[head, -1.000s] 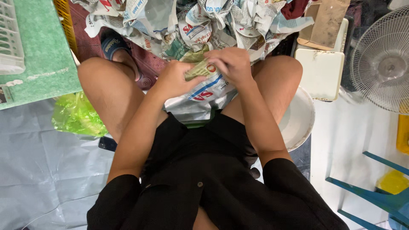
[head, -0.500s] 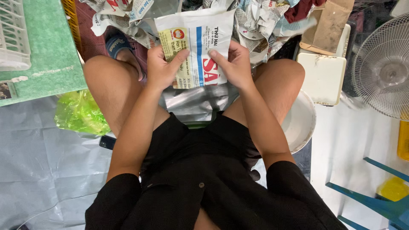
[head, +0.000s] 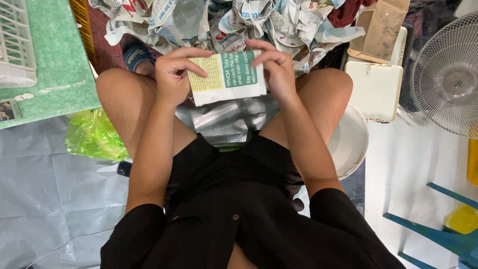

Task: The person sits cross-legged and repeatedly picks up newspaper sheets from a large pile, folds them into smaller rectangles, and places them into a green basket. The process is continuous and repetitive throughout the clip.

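Note:
I sit with bare knees apart and hold a folded piece of newspaper (head: 228, 79) with yellow and green printed panels above my lap. My left hand (head: 175, 73) grips its left edge, fingers over the top. My right hand (head: 276, 67) pinches its right edge. A silvery plastic sheet (head: 224, 119) lies between my thighs under the paper. Just beyond my hands a heap of crumpled newspaper (head: 234, 20) covers the floor.
A green mat (head: 47, 74) with a white basket (head: 15, 45) lies at left, a green plastic bag (head: 92, 137) by my left thigh. At right are a white square lid (head: 376, 89), a white bowl (head: 351, 144), a fan (head: 448, 74) and blue chair legs (head: 438, 234).
The paper went from a crumpled bundle in my lap to an opened sheet held up, and is now folded smaller with a different side facing me.

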